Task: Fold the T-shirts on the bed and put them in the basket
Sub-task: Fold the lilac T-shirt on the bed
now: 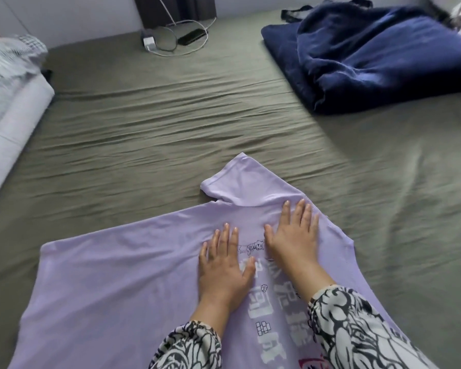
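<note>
The left hand (222, 265) lies flat on the lilac T-shirt (112, 278), fingers straight and a little spread, so this grip is wide and holds nothing; it only presses the cloth down onto the bed (149, 123). The right hand (294, 235), just beside it and reaching a little farther, lies the same way: wide, flat, palm on the fabric near the shoulder seam.

What could go wrong, as I judge it: the cloth looks thin and slippery and the sheet beneath is already rippled, so a smoothing push from flat palms could drag the shirt along with the sheet instead of flattening it, and bunch new creases ahead of the fingertips. Neither hand pinches an edge, so any fold begun from this hold would likely slide or come out skewed. The sleeve (232, 182) beyond the right hand's fingers sticks out and could get trapped crooked under a fold.

Relative to the hands, the shirt lies under both palms. Its broad plain body spreads out to the left of the left hand, the printed front runs back between the wrists toward the person, and a narrow strip shows to the right of the right hand. No basket is in view.
</note>
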